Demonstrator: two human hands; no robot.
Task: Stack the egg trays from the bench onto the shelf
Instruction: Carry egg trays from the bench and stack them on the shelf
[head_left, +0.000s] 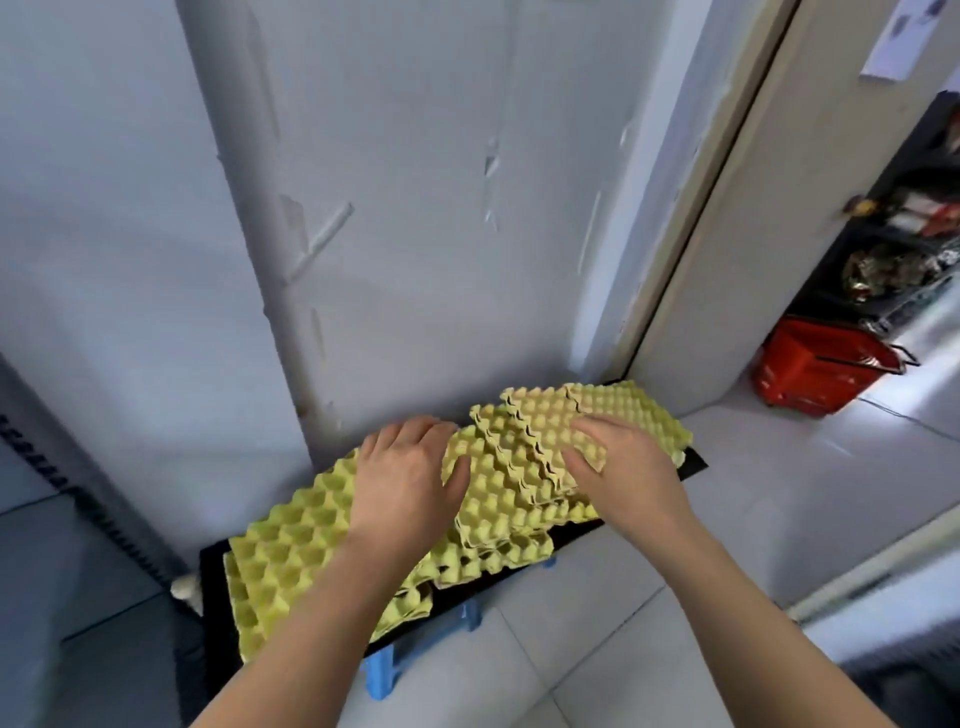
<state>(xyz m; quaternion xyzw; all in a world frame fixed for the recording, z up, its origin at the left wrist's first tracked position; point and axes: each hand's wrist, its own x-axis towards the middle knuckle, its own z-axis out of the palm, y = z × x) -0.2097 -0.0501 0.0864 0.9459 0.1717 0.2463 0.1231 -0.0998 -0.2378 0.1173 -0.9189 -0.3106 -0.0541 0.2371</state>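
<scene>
Running lower-L to upper-R on bench (693, 463), egg trays (291, 545) overlap.

Egg trays (291, 540) matt moulded paper pulp, rough; surface (691, 462) matt black; floor tiles (779, 493) glossy; basket (810, 374) red plastic.

— How do the arms lie?
— Both bare forearms reach forward and converge.
— The left hand (410, 483)?
— Palm down, with the fingers curled over the far edge of the egg trays (291, 545) and the thumb spread on top (the fingertips are hidden).
— And the right hand (618, 462)?
— Palm down too, its thumb and forefinger pinching an edge of the egg trays.
</scene>
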